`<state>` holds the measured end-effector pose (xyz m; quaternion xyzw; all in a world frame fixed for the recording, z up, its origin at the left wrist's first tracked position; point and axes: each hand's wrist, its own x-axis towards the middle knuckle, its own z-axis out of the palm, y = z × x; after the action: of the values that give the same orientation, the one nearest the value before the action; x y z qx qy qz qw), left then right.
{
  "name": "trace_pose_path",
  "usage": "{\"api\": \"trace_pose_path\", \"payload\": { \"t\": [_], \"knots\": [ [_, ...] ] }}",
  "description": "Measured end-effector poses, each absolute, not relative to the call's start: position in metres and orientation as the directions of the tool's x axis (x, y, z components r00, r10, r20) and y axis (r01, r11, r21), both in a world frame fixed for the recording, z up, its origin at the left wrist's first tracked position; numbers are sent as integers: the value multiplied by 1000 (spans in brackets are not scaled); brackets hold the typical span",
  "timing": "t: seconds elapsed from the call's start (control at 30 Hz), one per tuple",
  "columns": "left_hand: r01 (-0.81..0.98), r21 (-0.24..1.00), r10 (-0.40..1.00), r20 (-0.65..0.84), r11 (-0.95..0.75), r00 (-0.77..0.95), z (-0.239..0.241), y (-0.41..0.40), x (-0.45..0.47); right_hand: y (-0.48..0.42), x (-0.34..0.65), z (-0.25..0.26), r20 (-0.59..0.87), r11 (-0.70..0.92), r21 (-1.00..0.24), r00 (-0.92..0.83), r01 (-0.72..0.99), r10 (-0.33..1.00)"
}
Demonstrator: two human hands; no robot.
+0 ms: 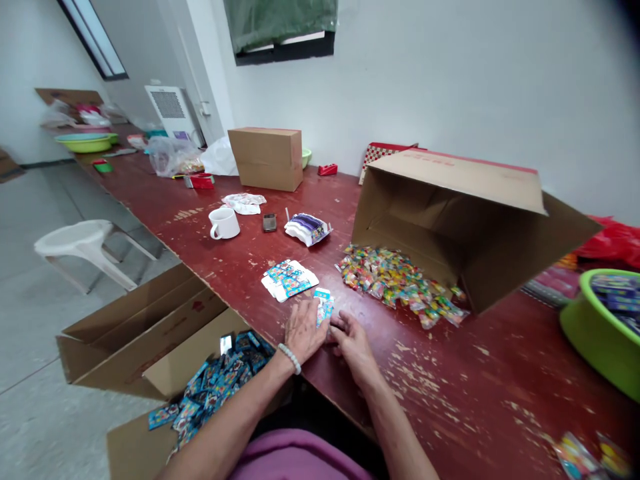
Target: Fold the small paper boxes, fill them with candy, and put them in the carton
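Note:
A small blue printed carton point(325, 305) stands out between my hands over the table's near edge. My left hand point(303, 328), with a beaded bracelet on the wrist, is closed along the carton's left side. Close to the carton's lower end, the fingers of my right hand point(352, 340) are curled inward; whether they pinch anything is hidden. Just beyond lies a loose pile of flat blue-and-white cartons point(289, 280). To the right, small clear packets of colourful candy point(395, 277) spill from a tipped cardboard box point(450, 200).
Below the table's left edge, an open cardboard box point(145, 340) holds many blue cartons point(220, 380). A white mug point(224, 223), a dark small device point(269, 223) and a stack of purple cartons point(307, 229) stand farther back. A green basin point(600, 340) is at right, a white stool point(85, 243) at left.

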<state>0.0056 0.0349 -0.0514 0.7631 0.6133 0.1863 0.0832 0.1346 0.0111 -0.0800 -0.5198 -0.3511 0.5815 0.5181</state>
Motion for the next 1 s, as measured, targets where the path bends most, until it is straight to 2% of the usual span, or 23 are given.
{"api": "trace_pose_path", "payload": {
  "t": [0.1,0.17,0.27,0.37,0.43,0.67,0.87,0.93,1.0],
  "knots": [
    [895,377,971,104,-239,215,-45,34,9,-1,125,-69,-279,-274,-902,-33,-334,960],
    [894,365,965,73,-260,252,-41,31,11,-10,121,-66,-290,-284,-877,-42,-387,956],
    [899,320,954,59,-298,295,-38,27,18,-19,129,-69,-290,-223,-891,118,-396,950],
    [907,275,947,53,-320,318,-37,24,29,-24,152,-74,-200,-109,-959,349,-262,916],
    [906,256,941,51,-337,336,-38,20,36,-27,170,-77,-159,-77,-976,422,-205,893],
    [817,181,828,-24,-547,560,-46,-34,25,-37,188,-77,-220,-77,-939,414,-335,883],
    [848,92,824,-202,-522,529,-28,-64,-2,-37,187,-76,-234,-88,-931,395,-355,888],
    [860,169,843,-178,-481,507,-24,-60,-8,-40,185,-73,-236,-98,-934,385,-344,893],
    [826,391,877,-88,-406,473,-21,-51,-13,-46,180,-65,-217,-110,-944,339,-310,915]
  ]
}}
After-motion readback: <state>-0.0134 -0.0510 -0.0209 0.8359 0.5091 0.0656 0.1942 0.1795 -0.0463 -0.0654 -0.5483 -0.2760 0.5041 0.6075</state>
